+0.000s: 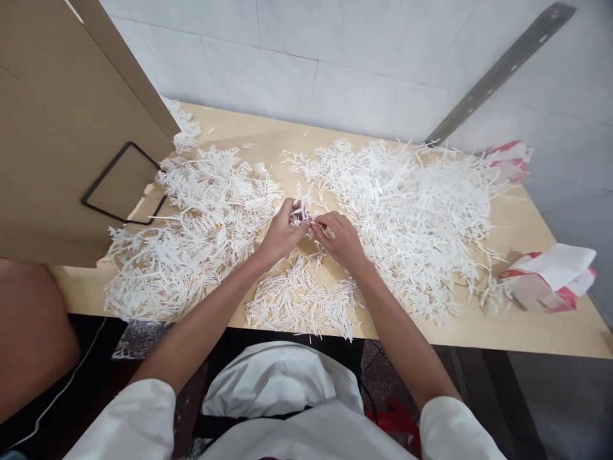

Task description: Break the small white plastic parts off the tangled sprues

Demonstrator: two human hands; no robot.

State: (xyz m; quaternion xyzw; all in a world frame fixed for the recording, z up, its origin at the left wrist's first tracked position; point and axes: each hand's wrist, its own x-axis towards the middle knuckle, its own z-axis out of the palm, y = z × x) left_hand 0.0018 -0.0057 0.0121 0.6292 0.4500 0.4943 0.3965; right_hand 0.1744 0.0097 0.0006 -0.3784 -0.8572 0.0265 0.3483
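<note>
Over the middle of the table, my left hand [282, 231] is closed round a white branched plastic piece [301, 199], whose prongs stick up past the fingers. My right hand [339, 237] pinches at the lower right side of the same piece, its fingertips almost touching the left ones. What exactly lies between the right fingertips is too small to make out. A large heap of white branched pieces [421, 217] spreads to the right of my hands. Another white pile [191, 249] lies to the left. Short loose white sticks [301, 297] are scattered just below my hands.
A cardboard box [71, 128] stands at the left with a black wire frame [124, 185] against it. Tissue packs, one a pink and white tissue pack [550, 281], sit at the right. A tiled wall [287, 57] and metal strip [498, 73] are behind the table [565, 332].
</note>
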